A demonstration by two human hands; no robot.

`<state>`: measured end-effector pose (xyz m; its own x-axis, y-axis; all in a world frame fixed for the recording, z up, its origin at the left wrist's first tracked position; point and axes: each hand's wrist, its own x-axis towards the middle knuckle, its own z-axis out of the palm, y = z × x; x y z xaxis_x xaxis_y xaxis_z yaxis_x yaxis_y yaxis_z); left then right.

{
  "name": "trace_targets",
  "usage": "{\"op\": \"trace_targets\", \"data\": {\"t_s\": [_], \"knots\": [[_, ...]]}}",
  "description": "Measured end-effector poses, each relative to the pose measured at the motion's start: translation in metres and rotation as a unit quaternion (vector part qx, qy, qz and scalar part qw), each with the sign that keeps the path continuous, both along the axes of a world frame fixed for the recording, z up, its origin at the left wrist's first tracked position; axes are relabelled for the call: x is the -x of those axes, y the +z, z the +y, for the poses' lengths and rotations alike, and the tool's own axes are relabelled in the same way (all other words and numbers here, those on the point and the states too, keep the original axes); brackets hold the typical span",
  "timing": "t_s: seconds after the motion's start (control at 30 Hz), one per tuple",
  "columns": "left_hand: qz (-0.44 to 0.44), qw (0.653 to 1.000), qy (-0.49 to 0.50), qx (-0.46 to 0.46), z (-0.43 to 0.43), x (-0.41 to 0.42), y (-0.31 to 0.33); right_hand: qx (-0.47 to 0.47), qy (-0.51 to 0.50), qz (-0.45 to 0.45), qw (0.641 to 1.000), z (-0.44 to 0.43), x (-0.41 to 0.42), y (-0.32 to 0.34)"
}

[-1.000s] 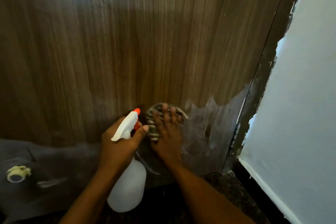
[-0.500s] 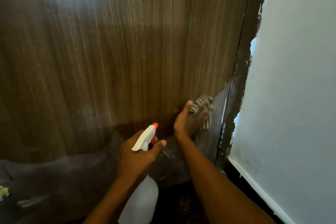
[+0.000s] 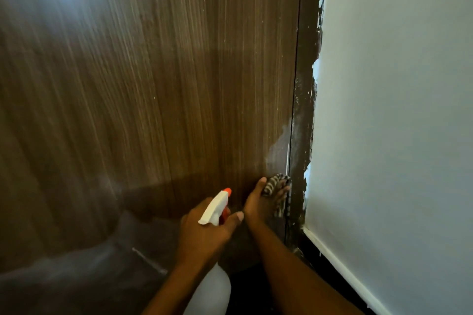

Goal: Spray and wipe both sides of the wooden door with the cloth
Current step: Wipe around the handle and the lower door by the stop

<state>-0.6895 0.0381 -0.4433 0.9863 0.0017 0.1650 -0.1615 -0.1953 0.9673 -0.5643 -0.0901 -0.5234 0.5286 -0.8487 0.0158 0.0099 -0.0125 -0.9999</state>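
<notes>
Cloth slid right to door edge, lower mid-frame. Ur R hand flat, pressing it; limp, so palm it. L hand curled round bottle neck.

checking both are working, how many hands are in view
2: the left hand grips the spray bottle; the right hand presses the striped cloth on the wooden door, low by its edge.

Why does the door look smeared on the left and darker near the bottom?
Head view: the door is motion-blurred into streaks on its left, with pale glare at top left; a shadow band darkens it low down; the left hand, bottle and the cloth under the right hand look sharper.
</notes>
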Motion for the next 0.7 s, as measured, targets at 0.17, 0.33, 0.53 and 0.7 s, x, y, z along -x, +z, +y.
{"op": "trace_targets", "data": {"t_s": [0.17, 0.33, 0.53, 0.7], "knots": [[-0.038, 0.998, 0.039, 0.004, -0.012, -0.005, -0.003, 0.166, 0.007, -0.068, 0.984, -0.005, -0.006, 0.083], [-0.058, 0.997, 0.020, 0.040, -0.024, -0.007, 0.006, 0.258, -0.020, -0.092, 0.961, -0.013, -0.014, 0.055], [-0.124, 0.992, 0.021, 0.020, -0.034, 0.000, 0.007, 0.072, -0.012, 0.001, 0.997, -0.003, -0.010, 0.010], [-0.067, 0.998, -0.006, -0.001, -0.017, 0.001, -0.002, 0.131, -0.012, -0.090, 0.987, -0.039, -0.018, 0.111]]}}
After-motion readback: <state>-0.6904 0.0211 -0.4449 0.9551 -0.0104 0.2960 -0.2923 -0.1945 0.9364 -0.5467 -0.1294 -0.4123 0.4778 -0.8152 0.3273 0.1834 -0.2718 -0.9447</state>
